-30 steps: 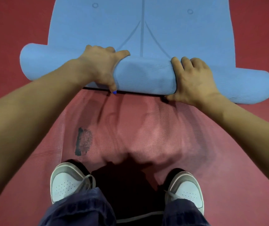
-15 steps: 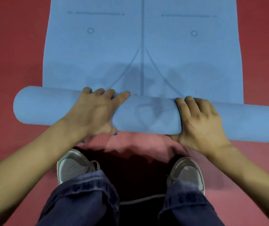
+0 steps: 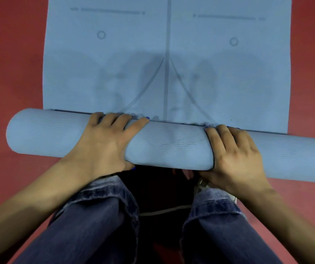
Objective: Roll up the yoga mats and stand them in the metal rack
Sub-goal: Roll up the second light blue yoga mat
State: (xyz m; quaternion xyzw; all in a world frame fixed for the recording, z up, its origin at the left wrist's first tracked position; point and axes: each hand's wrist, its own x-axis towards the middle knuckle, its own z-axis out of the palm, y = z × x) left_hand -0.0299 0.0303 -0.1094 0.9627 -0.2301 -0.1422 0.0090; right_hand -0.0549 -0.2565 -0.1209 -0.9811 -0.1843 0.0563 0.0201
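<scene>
Your left hand [image 3: 103, 143] and right hand [image 3: 235, 157] both press down on a partly rolled blue yoga mat [image 3: 172, 149], fingers draped over the top of the roll and thumbs tucked under its near side, grasping it. The roll lies crosswise in front of your knees, its ends reaching past each hand. Beyond it, the unrolled part of the mat lies flat, printed with a grey centre line, two curved lines, two small circles and two dashes. The mat lies on a red textured floor [image 3: 9, 73] that fills the view on both sides. Your blue jeans [image 3: 95, 225] fill the lower view, a white shoe [image 3: 200, 185] just showing under your right hand
</scene>
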